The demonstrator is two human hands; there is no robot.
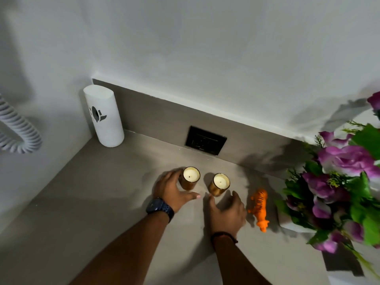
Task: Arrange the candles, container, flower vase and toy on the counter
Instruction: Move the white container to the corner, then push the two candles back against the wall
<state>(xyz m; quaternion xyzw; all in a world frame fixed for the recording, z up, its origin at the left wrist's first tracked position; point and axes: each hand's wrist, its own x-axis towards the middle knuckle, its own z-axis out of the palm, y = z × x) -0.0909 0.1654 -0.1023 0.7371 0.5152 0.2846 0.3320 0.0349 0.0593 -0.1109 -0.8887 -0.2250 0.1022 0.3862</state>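
Cupping left hand [174,188] beside left candle [190,177], right hand [227,210] near right candle [220,184], fingers apart, gripping nothing.

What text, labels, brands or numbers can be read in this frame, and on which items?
No readable words or numbers.
White container: a dark cut-out emblem, a shape rather than letters.
Wall socket plate: markings too dark to read.
Watch on the left wrist: face shows nothing legible.
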